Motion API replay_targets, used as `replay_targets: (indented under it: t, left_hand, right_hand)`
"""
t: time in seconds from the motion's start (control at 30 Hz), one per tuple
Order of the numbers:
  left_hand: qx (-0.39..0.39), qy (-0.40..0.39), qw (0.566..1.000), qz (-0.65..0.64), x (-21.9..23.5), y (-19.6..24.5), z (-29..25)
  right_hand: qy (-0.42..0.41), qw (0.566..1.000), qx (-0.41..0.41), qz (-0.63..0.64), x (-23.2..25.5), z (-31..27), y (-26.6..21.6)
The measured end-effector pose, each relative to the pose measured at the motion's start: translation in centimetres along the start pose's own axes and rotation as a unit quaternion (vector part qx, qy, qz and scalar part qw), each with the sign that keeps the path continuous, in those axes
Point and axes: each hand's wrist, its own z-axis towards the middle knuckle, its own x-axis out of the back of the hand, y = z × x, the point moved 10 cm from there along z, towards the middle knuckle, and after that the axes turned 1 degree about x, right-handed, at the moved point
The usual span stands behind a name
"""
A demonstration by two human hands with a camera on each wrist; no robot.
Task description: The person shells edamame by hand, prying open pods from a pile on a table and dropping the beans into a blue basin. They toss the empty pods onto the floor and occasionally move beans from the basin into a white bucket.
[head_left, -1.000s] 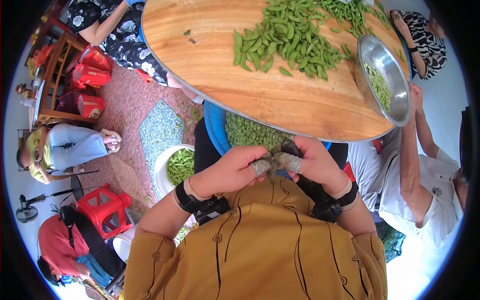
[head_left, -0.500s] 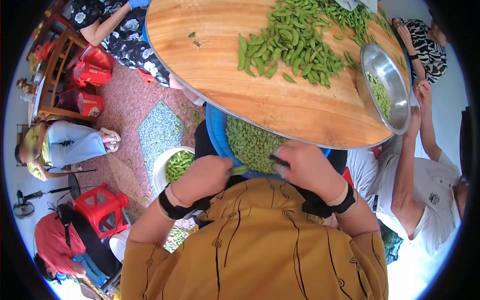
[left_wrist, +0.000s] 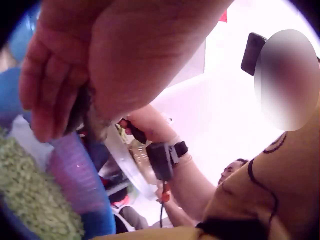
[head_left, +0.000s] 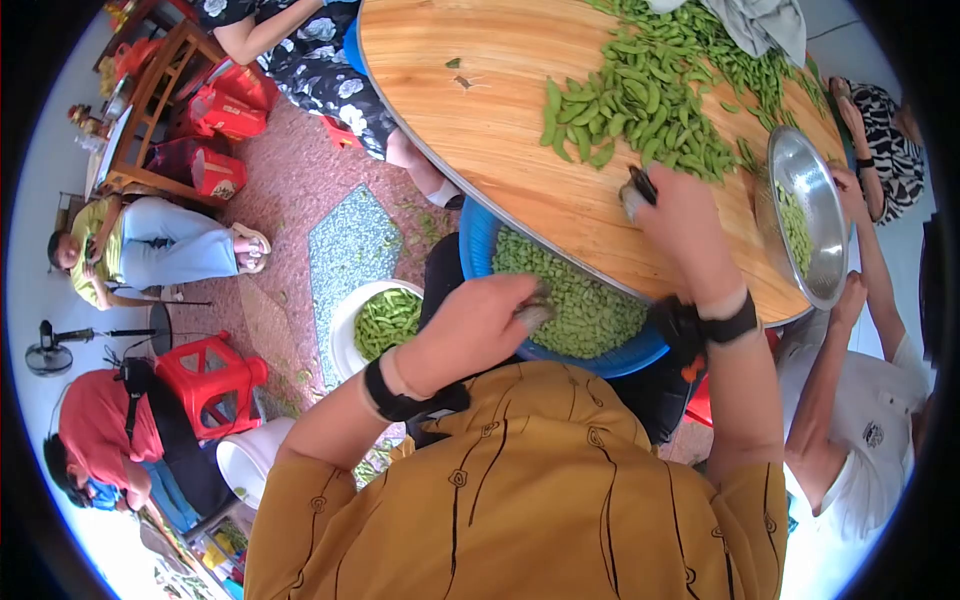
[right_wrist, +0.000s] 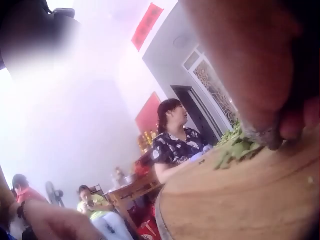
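My left hand (head_left: 485, 325) hovers over the left near edge of the blue basin (head_left: 478, 240), fingers loosely bent; no pod shows in it. Grey wrapping covers its thumb, and a dark cover sits on a finger, close up in the left wrist view. Shelled green beans (head_left: 585, 310) fill the basin. Over the wooden round table (head_left: 480, 95), my right hand (head_left: 685, 225) reaches toward the near side of a heap of green bean pods (head_left: 640, 105). Its thumb is wrapped too, and a finger is dark-covered. In the right wrist view its fingertips overlap the pods (right_wrist: 240, 150).
A steel bowl (head_left: 825, 225) with shelled beans tilts at the table's right edge, beside another person's hands. On the floor at left stand a white bucket (head_left: 345, 335) of green pods and a red stool (head_left: 210, 385). More people sit around.
The hands were together above the basin, then parted, with a green pod at the left fingers. Since then my right hand has moved forward over the table; the pod no longer shows at the left.
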Motion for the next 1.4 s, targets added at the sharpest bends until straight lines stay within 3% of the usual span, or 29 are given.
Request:
replay_targets:
  t: [0.03, 0.07, 0.1, 0.13, 0.17, 0.23, 0.33, 0.5, 0.57, 0.7, 0.87, 1.0, 1.1, 1.17, 1.23, 1.27, 1.3, 1.33, 1.4]
  left_hand:
    - [-0.011, 0.042, 0.995, -0.089, 0.6, 0.9, 0.8]
    - [-0.008, 0.046, 0.995, -0.09, -0.1, 1.0, 1.5]
    - [0.005, 0.03, 0.975, -0.22, -1.3, 0.6, 2.3]
    - [0.018, 0.013, 0.938, -0.347, -2.0, 0.5, 2.8]
    - [0.019, 0.018, 0.938, -0.346, -1.7, 0.7, 3.2]
    - [0.145, -0.13, 0.853, -0.484, -4.6, 1.2, 3.1]
    - [0.15, -0.151, 0.819, -0.533, -6.0, 1.0, 2.9]
    - [0.143, -0.085, 0.861, -0.481, -4.7, 0.1, 2.7]
    - [0.137, -0.06, 0.869, -0.471, -4.2, 0.0, 2.8]
    - [0.117, -0.061, 0.876, -0.463, -4.2, 0.6, 2.8]
    - [0.082, -0.059, 0.896, -0.433, -4.3, 1.0, 2.9]
    - [0.104, -0.054, 0.894, -0.433, -4.6, 0.4, 2.7]
    - [0.066, -0.044, 0.906, -0.415, -4.4, 0.6, 2.8]
    - [-0.06, 0.023, 0.977, -0.205, -2.4, 2.4, 2.8]
    - [-0.091, 0.046, 0.975, -0.199, -1.8, 3.0, 2.7]
    - [0.025, -0.035, 0.912, -0.407, -3.6, 1.4, 2.8]
    - [0.138, -0.114, 0.788, -0.589, -6.0, 0.8, 2.2]
    - [0.138, -0.114, 0.788, -0.589, -6.2, 0.5, 2.1]
    - [0.107, -0.209, 0.529, -0.815, -7.4, 2.5, 1.7]
  right_hand:
    - [-0.021, 0.998, -0.013, 0.056, -0.1, -0.9, -0.2]
    - [-0.023, 0.998, -0.009, 0.056, 0.6, -1.9, -1.1]
    - [-0.118, 0.958, -0.103, 0.24, -1.0, -3.4, -0.8]
    - [-0.207, 0.867, -0.193, 0.41, -3.1, -5.5, -1.3]
    - [-0.21, 0.867, -0.189, 0.41, -3.3, -6.5, -1.5]
    - [-0.153, 0.802, -0.194, 0.544, -3.9, -8.0, -1.5]
    - [-0.151, 0.798, -0.18, 0.555, -5.0, -9.1, -0.7]
    - [-0.141, 0.798, -0.224, 0.542, -3.7, -10.3, -1.1]
    - [-0.168, 0.844, -0.162, 0.483, -2.8, -10.4, -2.3]
    - [-0.181, 0.854, -0.13, 0.471, -3.0, -10.9, -2.6]
    - [-0.172, 0.842, -0.146, 0.49, -2.9, -11.0, -2.2]
    - [-0.176, 0.813, -0.155, 0.532, -3.2, -11.2, -2.3]
    - [-0.181, 0.808, -0.171, 0.534, -3.3, -11.2, -2.0]
    - [-0.192, 0.792, -0.17, 0.554, -3.6, -11.3, -1.9]
    - [-0.199, 0.776, -0.17, 0.574, -3.8, -11.2, -2.0]
    - [-0.204, 0.763, -0.177, 0.587, -3.7, -11.2, -2.1]
    - [-0.208, 0.75, -0.185, 0.6, -3.7, -11.3, -2.3]
    - [-0.209, 0.749, -0.185, 0.601, -4.1, -11.6, -2.5]
    - [-0.118, 0.827, -0.091, 0.542, -3.2, -11.5, -2.8]
